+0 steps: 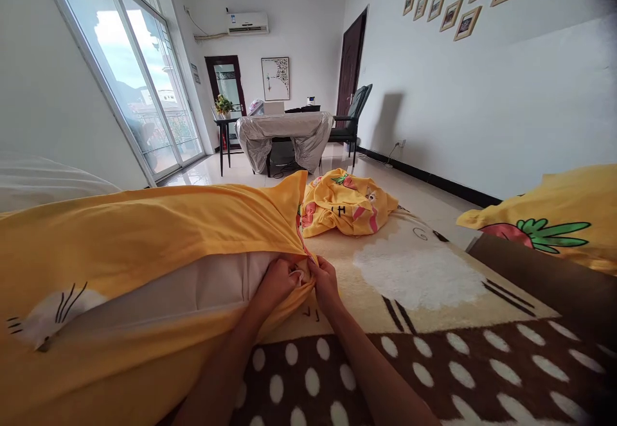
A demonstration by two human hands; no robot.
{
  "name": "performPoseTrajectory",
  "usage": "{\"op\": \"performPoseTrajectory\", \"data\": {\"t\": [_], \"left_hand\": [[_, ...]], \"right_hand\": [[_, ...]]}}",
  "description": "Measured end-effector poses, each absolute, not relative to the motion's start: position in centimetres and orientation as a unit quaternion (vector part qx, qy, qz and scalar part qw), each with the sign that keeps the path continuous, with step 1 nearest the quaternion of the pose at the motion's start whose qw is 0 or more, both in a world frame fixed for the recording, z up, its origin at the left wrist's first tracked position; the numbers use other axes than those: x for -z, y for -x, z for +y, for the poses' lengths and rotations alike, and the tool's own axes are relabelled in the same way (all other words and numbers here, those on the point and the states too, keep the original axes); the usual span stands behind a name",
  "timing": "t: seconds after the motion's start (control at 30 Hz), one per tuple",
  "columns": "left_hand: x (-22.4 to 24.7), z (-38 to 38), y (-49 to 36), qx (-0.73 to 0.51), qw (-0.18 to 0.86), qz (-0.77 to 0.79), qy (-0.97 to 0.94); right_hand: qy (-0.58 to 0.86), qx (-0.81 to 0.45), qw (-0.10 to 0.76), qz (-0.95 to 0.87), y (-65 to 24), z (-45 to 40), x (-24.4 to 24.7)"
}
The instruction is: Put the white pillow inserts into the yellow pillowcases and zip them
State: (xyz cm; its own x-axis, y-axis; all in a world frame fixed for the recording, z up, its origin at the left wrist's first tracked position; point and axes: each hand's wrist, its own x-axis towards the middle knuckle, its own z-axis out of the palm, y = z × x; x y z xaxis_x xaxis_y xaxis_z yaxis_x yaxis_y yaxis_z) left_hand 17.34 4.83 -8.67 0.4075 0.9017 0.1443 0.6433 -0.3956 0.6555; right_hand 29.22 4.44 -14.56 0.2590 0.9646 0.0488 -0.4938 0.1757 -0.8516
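A yellow duvet cover (159,214) with a printed white animal face lies across the left side, its long side gaping. Through the gap shows a pale quilt (212,284). My left hand (280,279) reaches into the gap near the cover's corner, fingers curled round a small white bit of the quilt. Right beside it, my right hand (326,278) pinches the edge of the yellow cover at that corner. The fingertips of both hands are partly hidden by fabric folds.
A crumpled yellow printed cloth (344,204) lies just beyond on the cream and brown dotted rug (313,381). More yellow printed fabric (569,220) rests at the right. Farther back stand a covered table (284,124) and a dark chair (354,117).
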Motion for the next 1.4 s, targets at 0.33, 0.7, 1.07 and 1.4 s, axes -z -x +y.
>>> {"op": "performPoseTrajectory", "data": {"t": [0.33, 0.7, 1.07, 1.4], "left_hand": [[9.6, 5.0, -17.3, -0.26, 0.212, 0.502, -0.797], [9.2, 5.0, -17.0, -0.267, 0.214, 0.457, -0.821], [9.7, 5.1, -16.7, -0.268, 0.246, 0.432, -0.825], [9.9, 5.3, -16.6, -0.332, 0.215, 0.425, -0.814]], "right_hand": [[0.395, -0.509, 0.666, -0.376, -29.8, 3.9, 13.5], [0.406, -0.594, 0.552, -0.422, -33.1, 4.8, 14.7], [0.339, -0.598, 0.469, -0.555, -32.5, 3.9, 13.6], [0.367, -0.603, 0.442, -0.553, -32.1, 3.9, 13.9]]}}
